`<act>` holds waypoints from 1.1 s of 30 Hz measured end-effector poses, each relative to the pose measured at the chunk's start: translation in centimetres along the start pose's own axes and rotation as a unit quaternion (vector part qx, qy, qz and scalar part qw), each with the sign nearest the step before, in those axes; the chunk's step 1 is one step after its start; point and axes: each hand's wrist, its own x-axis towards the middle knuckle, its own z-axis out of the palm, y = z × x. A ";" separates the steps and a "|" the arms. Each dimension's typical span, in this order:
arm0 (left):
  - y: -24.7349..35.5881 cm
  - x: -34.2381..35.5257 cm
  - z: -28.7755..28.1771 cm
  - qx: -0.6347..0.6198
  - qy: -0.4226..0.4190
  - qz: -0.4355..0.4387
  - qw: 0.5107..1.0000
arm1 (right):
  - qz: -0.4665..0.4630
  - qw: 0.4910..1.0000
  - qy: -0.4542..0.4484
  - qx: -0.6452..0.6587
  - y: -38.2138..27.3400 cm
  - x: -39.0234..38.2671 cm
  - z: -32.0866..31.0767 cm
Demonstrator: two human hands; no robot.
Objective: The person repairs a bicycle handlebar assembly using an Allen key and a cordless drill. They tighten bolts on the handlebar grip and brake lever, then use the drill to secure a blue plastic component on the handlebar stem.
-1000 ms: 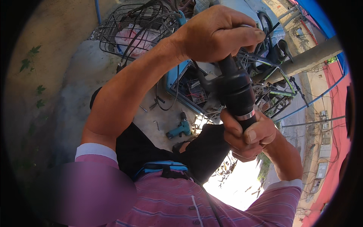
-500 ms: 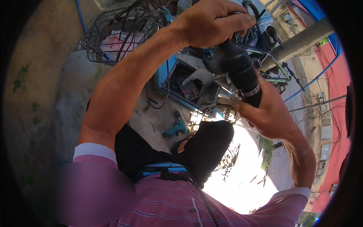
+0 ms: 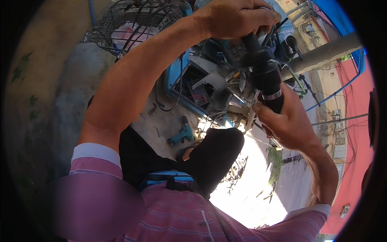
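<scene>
My right hand [image 3: 288,125] is wrapped around a black handlebar grip [image 3: 275,104] with a silver ring near its upper end. Above the ring, a thicker black housing [image 3: 264,70] continues toward my other hand. My left hand [image 3: 242,19] is closed at the housing's far end, near a black tube-like part [image 3: 250,42]. What lies inside its curled fingers is hidden. Beneath both hands is an opened blue vehicle body [image 3: 173,78], its inside showing wires and a loose grey panel [image 3: 211,82].
A teal cordless drill [image 3: 183,132] lies on the ground by my foot, with small metal pieces nearby. A black wire basket [image 3: 107,34] holding a plastic bag stands at the far left. A grey pole [image 3: 326,52] slants across the right. Bright sunlight washes out the ground on my right.
Both hands and the black housing have shifted slightly to the right in the view, with hold unchanged. The background has shifted a little as the head turned.
</scene>
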 end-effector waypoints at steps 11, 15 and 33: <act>-0.6 2.3 1.9 -0.015 -0.017 0.010 1.000 | 0.039 0.851 -0.281 0.441 6.1 1.4 -3.1; -0.1 1.3 0.4 -0.001 -0.026 -0.017 1.000 | 0.025 0.718 -0.391 0.576 6.0 2.7 -1.7; 1.0 3.2 -0.1 0.096 -0.025 0.022 0.995 | 0.030 0.764 -0.356 0.538 6.8 1.1 -2.3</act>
